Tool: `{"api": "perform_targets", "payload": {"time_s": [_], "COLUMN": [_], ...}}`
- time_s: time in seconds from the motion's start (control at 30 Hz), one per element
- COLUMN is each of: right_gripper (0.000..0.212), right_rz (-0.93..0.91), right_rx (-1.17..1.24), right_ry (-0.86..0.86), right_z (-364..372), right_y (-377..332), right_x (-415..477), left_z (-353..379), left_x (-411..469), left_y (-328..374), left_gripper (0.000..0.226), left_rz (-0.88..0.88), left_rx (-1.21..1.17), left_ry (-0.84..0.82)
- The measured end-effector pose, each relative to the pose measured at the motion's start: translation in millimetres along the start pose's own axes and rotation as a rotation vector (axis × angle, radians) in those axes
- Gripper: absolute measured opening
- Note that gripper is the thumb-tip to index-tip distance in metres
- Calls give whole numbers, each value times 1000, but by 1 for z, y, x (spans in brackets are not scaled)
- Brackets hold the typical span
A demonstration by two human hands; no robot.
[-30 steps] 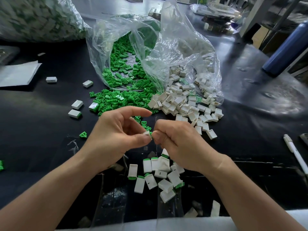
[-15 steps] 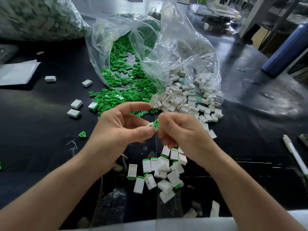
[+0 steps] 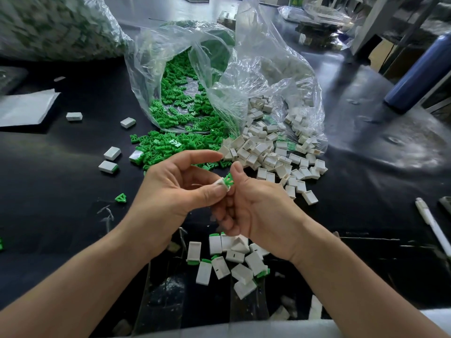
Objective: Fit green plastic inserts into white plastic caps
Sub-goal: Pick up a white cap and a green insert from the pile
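Insert, pinched by right hand, touches cap, which left hand pinches at thumb tip.

No legible text anywhere.

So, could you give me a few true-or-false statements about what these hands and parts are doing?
The left hand pinches a white cap. True.
The right hand holds a green insert at that cap. True.
The insert is fully seated in the cap. False: much of it sticks out.
A pen lies left of the hands. False: the pen lies at the right.
Loose green inserts spill from a clear bag. True.
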State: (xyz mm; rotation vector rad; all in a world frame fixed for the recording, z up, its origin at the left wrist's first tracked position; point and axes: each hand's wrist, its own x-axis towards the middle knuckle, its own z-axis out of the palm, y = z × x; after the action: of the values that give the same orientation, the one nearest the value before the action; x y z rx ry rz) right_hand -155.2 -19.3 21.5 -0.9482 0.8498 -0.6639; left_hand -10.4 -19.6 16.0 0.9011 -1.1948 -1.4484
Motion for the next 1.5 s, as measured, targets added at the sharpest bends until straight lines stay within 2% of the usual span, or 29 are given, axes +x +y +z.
{"api": "perform_targets", "payload": {"time_s": [0.27,0.57,0.8,1.07,1.3,1.37,1.5], "right_gripper": [45,43,43,43,44,39,38], "right_rz": [-34,-25,-38,-23,-41,-54,-27], "right_rx": [-7,-36,-45,-54,-51,-55,-19], "right_ry": [45,48,38,55,39,48,30], "right_z": [1,1,3,2,5,6,5], "right_y": [0,3,4,3,4,5,4], "right_x": [-1,0,-1,0,-1,0,1], "left_z": [3,1,2,2,2,2,0], "left_x": [1,-3,-1,-3,-1,-1,0], "left_y": [-1,0,-1,-1,-3,-4,-3], "left_gripper": [42,42,43,46,46,47,57], "left_rz": [4,52,32,87,17,1,0], "left_rx": [-10,86,36,127,3,-27,-16], "left_ry": [22,18,19,19,20,16,-1]}}
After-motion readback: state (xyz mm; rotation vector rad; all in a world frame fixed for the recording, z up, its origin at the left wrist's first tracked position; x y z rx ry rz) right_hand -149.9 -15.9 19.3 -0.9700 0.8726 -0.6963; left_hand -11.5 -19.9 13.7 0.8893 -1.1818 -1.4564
